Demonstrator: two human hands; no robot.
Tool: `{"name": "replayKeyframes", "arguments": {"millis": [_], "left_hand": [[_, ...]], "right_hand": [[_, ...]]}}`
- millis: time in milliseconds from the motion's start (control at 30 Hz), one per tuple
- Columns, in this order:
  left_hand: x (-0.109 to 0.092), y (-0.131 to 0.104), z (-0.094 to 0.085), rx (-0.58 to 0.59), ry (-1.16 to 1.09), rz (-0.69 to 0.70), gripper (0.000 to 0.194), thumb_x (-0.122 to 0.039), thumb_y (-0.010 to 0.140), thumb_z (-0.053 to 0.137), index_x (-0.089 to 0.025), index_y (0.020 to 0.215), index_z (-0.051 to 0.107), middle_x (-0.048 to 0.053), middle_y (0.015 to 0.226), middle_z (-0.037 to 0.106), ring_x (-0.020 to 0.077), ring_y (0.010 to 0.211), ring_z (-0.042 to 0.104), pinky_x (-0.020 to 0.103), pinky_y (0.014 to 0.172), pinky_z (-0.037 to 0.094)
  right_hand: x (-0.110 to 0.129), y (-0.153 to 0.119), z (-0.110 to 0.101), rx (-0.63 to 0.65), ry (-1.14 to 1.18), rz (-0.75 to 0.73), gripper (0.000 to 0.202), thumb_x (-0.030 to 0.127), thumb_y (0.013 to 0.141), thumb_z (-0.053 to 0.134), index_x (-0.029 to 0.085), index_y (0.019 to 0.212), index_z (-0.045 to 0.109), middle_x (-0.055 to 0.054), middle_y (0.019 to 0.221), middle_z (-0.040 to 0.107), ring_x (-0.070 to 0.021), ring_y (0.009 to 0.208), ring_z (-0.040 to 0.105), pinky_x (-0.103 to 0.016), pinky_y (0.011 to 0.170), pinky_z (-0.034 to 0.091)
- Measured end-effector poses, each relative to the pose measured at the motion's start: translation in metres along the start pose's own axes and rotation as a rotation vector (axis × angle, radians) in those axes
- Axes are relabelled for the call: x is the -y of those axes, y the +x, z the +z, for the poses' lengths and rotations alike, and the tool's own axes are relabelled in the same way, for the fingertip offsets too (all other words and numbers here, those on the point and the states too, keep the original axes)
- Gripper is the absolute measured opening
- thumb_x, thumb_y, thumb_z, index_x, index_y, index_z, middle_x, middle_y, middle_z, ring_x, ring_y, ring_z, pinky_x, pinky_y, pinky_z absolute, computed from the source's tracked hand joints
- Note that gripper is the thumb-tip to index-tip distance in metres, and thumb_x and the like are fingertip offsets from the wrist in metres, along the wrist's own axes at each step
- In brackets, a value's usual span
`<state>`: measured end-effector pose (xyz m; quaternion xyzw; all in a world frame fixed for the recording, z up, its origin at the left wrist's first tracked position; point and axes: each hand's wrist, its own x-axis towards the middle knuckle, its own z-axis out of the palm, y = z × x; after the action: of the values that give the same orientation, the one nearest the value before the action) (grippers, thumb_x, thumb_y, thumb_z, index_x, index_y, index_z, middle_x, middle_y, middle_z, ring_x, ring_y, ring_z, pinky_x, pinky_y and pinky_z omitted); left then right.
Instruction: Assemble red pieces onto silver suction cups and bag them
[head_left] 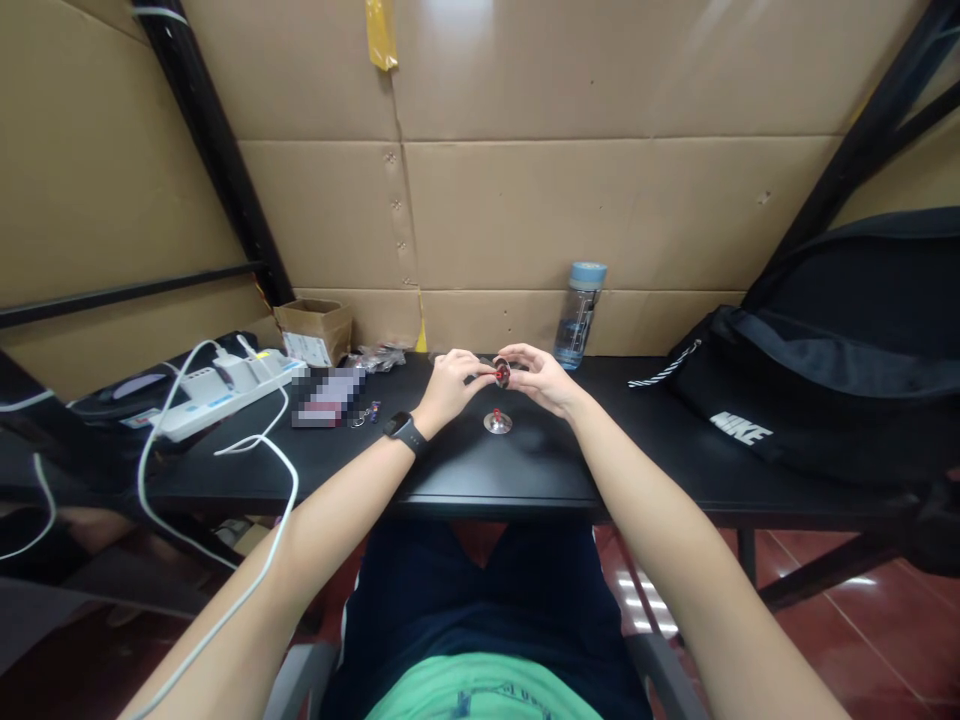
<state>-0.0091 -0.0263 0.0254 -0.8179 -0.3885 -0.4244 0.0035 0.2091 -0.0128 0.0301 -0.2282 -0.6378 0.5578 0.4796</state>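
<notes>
My left hand (451, 384) and my right hand (541, 377) meet above the black table (525, 470), both pinching a small round metal piece with a red centre (502, 374). A black watch sits on my left wrist. Just below the hands a small silvery disc with a red knob (497, 421) rests on the table. The exact shape of the held piece is too small to tell.
A white power strip (225, 388) with trailing white cables lies at the left. A small cardboard box (315, 331), plastic bags, and small keyring-like bits stand behind it. A clear water bottle (579, 316) stands at the back; a black sports bag (832, 350) fills the right side.
</notes>
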Motion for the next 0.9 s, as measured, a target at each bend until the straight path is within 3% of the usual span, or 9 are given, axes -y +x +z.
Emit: {"name": "replayKeyframes", "arguments": {"millis": [233, 467, 700, 900], "left_hand": [[-0.008, -0.005, 0.001, 0.011, 0.166, 0.094, 0.030, -0.043, 0.103, 0.050, -0.028, 0.106, 0.076, 0.006, 0.109, 0.075, 0.0262, 0.116, 0.055, 0.048, 0.102, 0.027], [-0.014, -0.007, -0.002, 0.052, 0.218, 0.092, 0.035, -0.045, 0.104, 0.043, -0.029, 0.108, 0.075, 0.008, 0.111, 0.075, 0.0295, 0.122, 0.051, 0.052, 0.102, 0.021], [-0.016, -0.007, -0.002, 0.053, 0.238, 0.103, 0.036, -0.040, 0.105, 0.041, -0.027, 0.104, 0.074, 0.010, 0.111, 0.074, 0.0312, 0.120, 0.052, 0.054, 0.100, 0.019], [-0.016, -0.007, 0.003, 0.006, 0.247, 0.059, 0.027, -0.034, 0.102, 0.047, -0.023, 0.096, 0.070, 0.010, 0.105, 0.072, 0.0308, 0.116, 0.053, 0.052, 0.097, 0.025]], "right_hand": [[-0.003, 0.001, 0.003, 0.004, 0.010, -0.005, 0.045, 0.021, 0.065, 0.088, 0.025, 0.107, 0.072, -0.004, 0.118, 0.068, -0.0167, 0.094, 0.067, -0.032, 0.083, 0.062], [-0.003, 0.000, 0.005, -0.019, -0.002, -0.017, 0.043, 0.022, 0.063, 0.089, 0.023, 0.102, 0.072, -0.004, 0.114, 0.070, -0.0157, 0.088, 0.067, -0.031, 0.079, 0.063], [-0.008, 0.003, 0.004, -0.033, -0.036, -0.039, 0.046, 0.023, 0.060, 0.091, 0.022, 0.102, 0.073, -0.004, 0.108, 0.072, -0.0174, 0.090, 0.068, -0.032, 0.079, 0.062], [-0.009, 0.004, 0.007, -0.057, -0.126, -0.104, 0.044, 0.028, 0.061, 0.092, 0.021, 0.100, 0.072, -0.006, 0.112, 0.075, -0.0210, 0.103, 0.070, -0.039, 0.096, 0.057]]}}
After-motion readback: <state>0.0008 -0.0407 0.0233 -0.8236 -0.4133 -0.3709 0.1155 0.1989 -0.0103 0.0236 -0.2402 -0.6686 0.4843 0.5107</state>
